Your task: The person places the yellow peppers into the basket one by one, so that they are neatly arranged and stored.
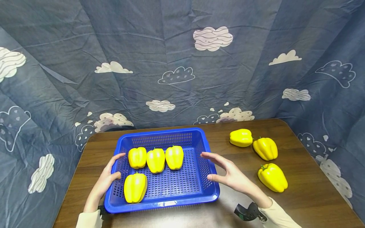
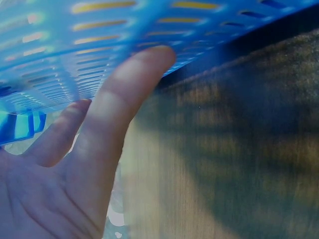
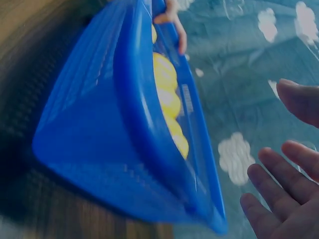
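A blue plastic basket (image 1: 162, 205) with slotted walls holds several yellow bell peppers (image 1: 155, 160), three in a row at the back and one pepper (image 1: 135, 188) at the front left. Beside the basket's left wall is my left hand (image 1: 104, 179), thumb and fingers spread apart, fingertips right at the rim. Slots of the wall show close to those fingers (image 2: 119, 89) in the left wrist view. At the other end, my right hand (image 1: 229, 172) has its thumb and fingers spread and nothing between them; in the right wrist view this hand (image 3: 289, 199) appears apart from the basket.
Three more yellow peppers lie on the brown wooden table (image 1: 308, 190) to the right: one at the back (image 1: 240, 138), another beside it (image 1: 265, 148) and a nearer one (image 1: 272, 177). A blue-grey curtain (image 1: 171, 47) with white clouds hangs behind the table.
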Demonstrator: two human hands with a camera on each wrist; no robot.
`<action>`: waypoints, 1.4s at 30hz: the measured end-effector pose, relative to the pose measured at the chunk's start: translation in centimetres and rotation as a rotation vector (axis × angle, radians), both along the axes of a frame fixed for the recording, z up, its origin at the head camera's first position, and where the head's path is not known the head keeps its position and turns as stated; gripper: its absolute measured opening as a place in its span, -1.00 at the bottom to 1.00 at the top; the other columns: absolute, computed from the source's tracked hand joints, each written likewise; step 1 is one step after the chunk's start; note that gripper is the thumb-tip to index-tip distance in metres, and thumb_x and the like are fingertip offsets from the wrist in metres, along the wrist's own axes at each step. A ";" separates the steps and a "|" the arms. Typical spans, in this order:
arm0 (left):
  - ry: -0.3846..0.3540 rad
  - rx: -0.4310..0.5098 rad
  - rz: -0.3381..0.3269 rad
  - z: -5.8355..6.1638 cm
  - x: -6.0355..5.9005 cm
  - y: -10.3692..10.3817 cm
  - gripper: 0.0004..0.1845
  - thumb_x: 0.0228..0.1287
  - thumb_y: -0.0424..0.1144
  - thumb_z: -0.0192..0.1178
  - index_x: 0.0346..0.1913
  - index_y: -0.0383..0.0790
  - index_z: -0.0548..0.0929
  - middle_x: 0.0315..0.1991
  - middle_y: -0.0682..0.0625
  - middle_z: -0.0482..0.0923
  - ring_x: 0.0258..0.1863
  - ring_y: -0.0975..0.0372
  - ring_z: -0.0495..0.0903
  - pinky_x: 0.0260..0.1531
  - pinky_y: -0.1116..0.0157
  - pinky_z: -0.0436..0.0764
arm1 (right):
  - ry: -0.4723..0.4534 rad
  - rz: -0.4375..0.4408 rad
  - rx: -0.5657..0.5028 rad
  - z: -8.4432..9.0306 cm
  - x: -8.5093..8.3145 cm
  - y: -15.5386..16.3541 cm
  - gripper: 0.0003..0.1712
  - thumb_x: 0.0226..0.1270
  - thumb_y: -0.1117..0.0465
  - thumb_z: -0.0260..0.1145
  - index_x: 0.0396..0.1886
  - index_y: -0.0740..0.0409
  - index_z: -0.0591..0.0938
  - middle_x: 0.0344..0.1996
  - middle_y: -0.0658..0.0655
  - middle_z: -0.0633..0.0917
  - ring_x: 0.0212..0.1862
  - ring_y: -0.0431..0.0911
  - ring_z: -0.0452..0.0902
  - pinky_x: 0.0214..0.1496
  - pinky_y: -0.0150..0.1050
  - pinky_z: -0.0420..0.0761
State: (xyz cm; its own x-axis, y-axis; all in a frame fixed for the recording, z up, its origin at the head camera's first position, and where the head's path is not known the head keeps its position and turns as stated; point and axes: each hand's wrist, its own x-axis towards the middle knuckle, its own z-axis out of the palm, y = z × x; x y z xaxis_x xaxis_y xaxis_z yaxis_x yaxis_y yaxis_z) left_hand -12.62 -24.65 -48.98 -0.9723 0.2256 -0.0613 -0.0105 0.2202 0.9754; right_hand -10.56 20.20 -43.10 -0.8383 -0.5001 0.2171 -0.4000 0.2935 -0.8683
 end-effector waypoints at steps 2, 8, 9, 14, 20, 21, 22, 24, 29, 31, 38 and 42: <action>-0.001 0.000 -0.001 0.0 0.0 0.0 -0.24 0.08 -0.57 -0.11 0.42 -0.16 0.12 0.37 -0.38 0.03 0.12 -0.26 0.30 -0.12 0.04 0.52 | -0.006 -0.020 -0.020 -0.1 0.2 1.0 -0.28 0.19 0.34 0.36 0.36 0.11 0.35 0.28 0.09 0.45 0.32 -0.09 0.29 0.29 -0.34 0.22; 0.025 0.001 -0.008 0.1 0.0 0.0 -0.25 0.08 -0.59 -0.11 0.41 -0.17 0.13 0.38 -0.38 0.03 0.12 -0.26 0.30 -0.13 0.05 0.53 | 0.030 -0.047 -0.070 -0.3 1.1 4.2 -0.28 0.19 0.44 0.31 0.37 0.21 0.32 0.26 0.27 0.43 0.31 -0.22 0.27 0.26 -0.46 0.19; 0.033 0.001 -0.011 0.1 0.0 0.0 -0.25 0.08 -0.59 -0.11 0.41 -0.18 0.13 0.38 -0.39 0.02 0.12 -0.27 0.29 -0.13 0.03 0.53 | 0.041 -0.048 -0.077 -0.3 1.2 4.7 -0.28 0.18 0.45 0.30 0.37 0.23 0.32 0.26 0.30 0.42 0.31 -0.22 0.27 0.26 -0.47 0.19; 0.038 0.008 -0.014 0.1 0.1 -0.1 -0.25 0.09 -0.59 -0.10 0.42 -0.18 0.13 0.39 -0.40 0.00 0.13 -0.30 0.29 -0.12 -0.08 0.52 | 0.061 -0.064 -0.093 -0.4 2.0 7.1 -0.25 0.15 0.54 0.27 0.37 0.30 0.29 0.27 0.32 0.41 0.31 -0.22 0.27 0.26 -0.48 0.18; 0.020 0.017 -0.019 0.1 0.0 0.0 -0.24 0.09 -0.60 -0.12 0.42 -0.17 0.11 0.39 -0.38 0.01 0.12 -0.27 0.29 -0.13 0.04 0.54 | 0.079 -0.086 -0.066 -0.5 2.6 10.0 -0.22 0.08 0.60 0.28 0.36 0.38 0.27 0.27 0.25 0.42 0.32 -0.23 0.26 0.27 -0.49 0.16; 0.023 0.019 -0.020 0.1 0.0 0.0 -0.24 0.08 -0.61 -0.12 0.42 -0.18 0.11 0.38 -0.38 0.02 0.12 -0.26 0.30 -0.14 0.07 0.54 | 0.084 -0.096 -0.057 -0.5 2.8 10.4 -0.21 0.07 0.60 0.29 0.35 0.38 0.28 0.27 0.23 0.43 0.31 -0.24 0.26 0.27 -0.50 0.15; 0.026 0.021 -0.020 0.1 0.0 0.0 -0.24 0.08 -0.61 -0.12 0.42 -0.18 0.12 0.38 -0.38 0.03 0.11 -0.25 0.30 -0.15 0.10 0.54 | 0.087 -0.103 -0.048 -0.4 2.9 10.8 -0.21 0.07 0.59 0.28 0.35 0.38 0.28 0.28 0.22 0.43 0.32 -0.25 0.25 0.26 -0.51 0.14; 0.033 0.023 -0.018 0.1 0.1 0.0 -0.24 0.07 -0.61 -0.11 0.41 -0.20 0.12 0.37 -0.39 0.04 0.10 -0.24 0.31 -0.16 0.12 0.54 | 0.078 -0.127 -0.025 -0.3 3.3 11.6 -0.22 0.09 0.58 0.28 0.36 0.35 0.29 0.29 0.19 0.42 0.33 -0.28 0.23 0.26 -0.53 0.12; 0.034 0.028 -0.013 0.2 0.1 0.1 -0.24 0.06 -0.61 -0.10 0.41 -0.21 0.12 0.37 -0.40 0.05 0.11 -0.25 0.30 -0.14 0.10 0.53 | 0.030 -0.226 0.051 -0.4 4.2 13.4 -0.23 0.14 0.50 0.28 0.38 0.23 0.30 0.32 0.06 0.40 0.34 -0.33 0.16 0.21 -0.56 0.10; 0.035 0.025 -0.012 0.2 0.1 0.1 -0.24 0.06 -0.61 -0.10 0.41 -0.21 0.12 0.37 -0.40 0.05 0.12 -0.24 0.30 -0.14 0.10 0.52 | 0.029 -0.267 0.086 -0.7 4.5 14.1 -0.24 0.15 0.48 0.29 0.38 0.21 0.30 0.31 0.01 0.41 0.33 -0.36 0.15 0.19 -0.58 0.09; 0.052 0.026 -0.013 0.1 0.1 0.1 -0.23 0.03 -0.63 -0.11 0.40 -0.24 0.14 0.36 -0.40 0.07 0.09 -0.23 0.31 -0.16 0.22 0.53 | 0.031 -0.315 0.084 -1.7 5.2 16.0 -0.24 0.13 0.52 0.26 0.38 0.25 0.30 0.28 -0.09 0.43 0.33 -0.36 0.15 0.20 -0.57 0.06; 0.048 0.030 -0.017 0.1 0.0 0.1 -0.24 0.03 -0.62 -0.11 0.40 -0.24 0.14 0.35 -0.40 0.07 0.08 -0.23 0.31 -0.16 0.21 0.53 | 0.040 -0.327 0.074 -2.6 5.6 16.9 -0.24 0.13 0.54 0.25 0.37 0.30 0.28 0.29 -0.10 0.42 0.33 -0.38 0.13 0.20 -0.59 0.05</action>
